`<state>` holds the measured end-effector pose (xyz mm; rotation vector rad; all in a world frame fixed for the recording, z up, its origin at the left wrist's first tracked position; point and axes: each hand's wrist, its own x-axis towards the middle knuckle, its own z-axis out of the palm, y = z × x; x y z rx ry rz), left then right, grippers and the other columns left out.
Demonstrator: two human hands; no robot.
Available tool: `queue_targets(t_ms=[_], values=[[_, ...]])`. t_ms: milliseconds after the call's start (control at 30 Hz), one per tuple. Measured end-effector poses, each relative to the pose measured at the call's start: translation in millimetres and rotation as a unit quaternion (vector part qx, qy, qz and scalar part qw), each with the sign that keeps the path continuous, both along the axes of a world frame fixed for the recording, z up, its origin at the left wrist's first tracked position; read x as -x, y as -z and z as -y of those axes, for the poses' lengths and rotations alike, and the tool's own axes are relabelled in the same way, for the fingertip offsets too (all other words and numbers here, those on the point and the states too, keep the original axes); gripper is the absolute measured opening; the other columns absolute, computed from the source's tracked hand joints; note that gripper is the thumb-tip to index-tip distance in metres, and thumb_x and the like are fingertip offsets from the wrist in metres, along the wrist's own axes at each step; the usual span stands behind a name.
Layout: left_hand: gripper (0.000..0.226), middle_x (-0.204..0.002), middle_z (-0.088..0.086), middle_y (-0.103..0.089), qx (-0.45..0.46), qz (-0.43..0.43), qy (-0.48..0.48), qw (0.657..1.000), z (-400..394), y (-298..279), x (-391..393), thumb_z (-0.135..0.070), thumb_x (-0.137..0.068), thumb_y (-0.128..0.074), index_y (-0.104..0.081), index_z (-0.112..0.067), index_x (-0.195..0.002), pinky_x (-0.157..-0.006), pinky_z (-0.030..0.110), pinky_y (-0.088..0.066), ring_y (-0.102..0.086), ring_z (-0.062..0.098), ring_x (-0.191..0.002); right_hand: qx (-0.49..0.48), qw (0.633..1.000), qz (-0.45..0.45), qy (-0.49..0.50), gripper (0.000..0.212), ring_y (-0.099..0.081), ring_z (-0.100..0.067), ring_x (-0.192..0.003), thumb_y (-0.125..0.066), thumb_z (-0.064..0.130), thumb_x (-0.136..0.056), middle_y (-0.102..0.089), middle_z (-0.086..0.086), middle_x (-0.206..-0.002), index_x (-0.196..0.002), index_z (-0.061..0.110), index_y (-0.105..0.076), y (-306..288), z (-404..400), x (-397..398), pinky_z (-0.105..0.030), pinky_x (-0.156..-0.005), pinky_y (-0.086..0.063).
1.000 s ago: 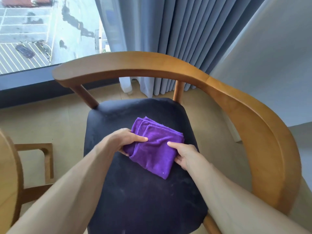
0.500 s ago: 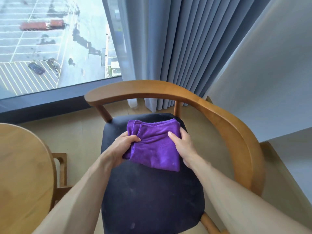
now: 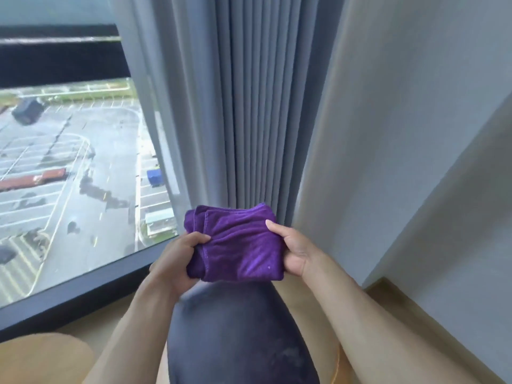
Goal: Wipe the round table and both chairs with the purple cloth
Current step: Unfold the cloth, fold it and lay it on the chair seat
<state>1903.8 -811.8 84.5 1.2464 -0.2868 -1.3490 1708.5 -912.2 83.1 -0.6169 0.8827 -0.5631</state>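
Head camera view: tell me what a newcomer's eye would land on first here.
The folded purple cloth at centre stands out first, held up in front of the grey curtain, the left hand and right hand gripping its opposite edges. Below it lies the dark chair seat, blurred. On the left, the big window looks down on a wet car park.

Both hands, left hand [image 3: 177, 259] and right hand [image 3: 297, 252], grip a folded purple cloth [image 3: 238, 245] above a dark chair seat [image 3: 238, 336] beside grey curtains [image 3: 249, 106].
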Motion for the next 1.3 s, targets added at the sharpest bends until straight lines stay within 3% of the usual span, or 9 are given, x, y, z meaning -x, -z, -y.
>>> queue_targets(t_ms=[100,233,367,533,633,733,933,1100,1300], values=[[0.036,-0.112,0.024,-0.072,0.049,-0.008,0.096,0.994,-6.4,-40.6,23.8,0.002,-0.089,-0.053,-0.061,0.000,-0.124,-0.063,0.044,-0.062,-0.073,0.037,-0.095,0.082,0.993,-0.001,0.080,0.035,-0.064,-0.030,-0.115,-0.054,0.020,-0.100,-0.066,-0.017,-0.127,-0.133,0.010,-0.057,-44.0,-38.6,41.0,-0.044,-0.090,-0.056],[0.044,-0.121,0.023,-0.069,0.089,-0.029,0.248,0.964,-27.7,-78.5,86.3,0.002,-0.092,-0.049,-0.056,-0.006,-0.134,-0.071,0.046,-0.062,-0.071,0.037,-0.104,0.169,0.965,-0.014,0.202,0.022,-0.073,-0.021,-0.095,-0.051,0.016,-0.102,-0.075,-0.007,-0.107,-0.114,0.026,-0.066,-82.6,-114.6,121.1,-0.038,-0.078,-0.060],[0.047,-0.121,0.024,-0.069,0.099,-0.072,0.382,0.916,-64.0,-108.1,184.6,0.005,-0.089,-0.047,-0.055,-0.007,-0.135,-0.070,0.048,-0.062,-0.072,0.037,-0.101,0.208,0.922,-0.055,0.323,0.025,-0.072,-0.019,-0.097,-0.049,0.017,-0.103,-0.075,-0.004,-0.107,-0.109,0.034,-0.066,-113.0,-210.5,219.0,-0.037,-0.080,-0.061],[0.057,-0.120,0.030,-0.067,0.071,-0.148,0.548,0.820,-151.3,-130.6,331.2,0.005,-0.076,-0.049,-0.054,0.004,-0.133,-0.066,0.047,-0.062,-0.072,0.039,-0.099,0.211,0.847,-0.099,0.478,0.027,-0.072,-0.021,-0.104,-0.050,0.016,-0.102,-0.074,-0.005,-0.114,-0.113,0.034,-0.067,-136.7,-369.0,339.9,-0.037,-0.081,-0.060],[0.060,-0.127,0.031,-0.063,0.053,-0.159,0.644,0.747,-222.0,-137.6,416.2,0.005,-0.079,-0.047,-0.049,0.003,-0.139,-0.077,0.054,-0.061,-0.068,0.041,-0.109,0.204,0.783,-0.115,0.576,0.030,-0.073,-0.023,-0.099,-0.052,0.012,-0.101,-0.075,-0.008,-0.111,-0.104,0.032,-0.074,-143.1,-480.3,395.8,-0.037,-0.077,-0.061],[0.058,-0.131,0.034,-0.059,0.026,-0.174,0.720,0.671,-308.7,-143.2,497.1,0.005,-0.082,-0.044,-0.047,0.006,-0.140,-0.084,0.059,-0.056,-0.063,0.045,-0.115,0.178,0.723,-0.139,0.653,0.026,-0.073,-0.026,-0.101,-0.055,0.012,-0.099,-0.074,-0.011,-0.113,-0.112,0.028,-0.071,-146.9,-598.3,444.5,-0.041,-0.079,-0.061],[0.049,-0.126,0.034,-0.061,-0.036,-0.201,0.805,0.557,-509.0,-148.7,629.4,0.004,-0.081,-0.043,-0.054,0.010,-0.129,-0.079,0.056,-0.056,-0.069,0.040,-0.102,0.116,0.618,-0.157,0.761,0.026,-0.076,-0.022,-0.083,-0.054,0.011,-0.100,-0.077,-0.008,-0.104,-0.113,0.028,-0.069,-154.8,-831.0,519.8,-0.038,-0.065,-0.062],[0.046,-0.123,0.034,-0.063,-0.066,-0.197,0.854,0.476,-643.1,-148.2,713.0,0.001,-0.083,-0.045,-0.056,0.008,-0.126,-0.075,0.055,-0.059,-0.073,0.041,-0.093,0.079,0.558,-0.177,0.807,0.027,-0.072,-0.027,-0.097,-0.053,0.013,-0.100,-0.073,-0.011,-0.114,-0.121,0.025,-0.066,-166.3,-974.0,567.4,-0.045,-0.082,-0.059],[0.044,-0.125,0.027,-0.066,-0.069,-0.187,0.881,0.430,-731.3,-134.3,806.5,-0.004,-0.083,-0.055,-0.058,0.002,-0.127,-0.073,0.055,-0.061,-0.073,0.038,-0.097,0.051,0.519,-0.190,0.832,0.030,-0.071,-0.025,-0.093,-0.052,0.012,-0.101,-0.071,-0.012,-0.118,-0.127,0.024,-0.062,-165.6,-1067.6,633.0,-0.040,-0.075,-0.060]])
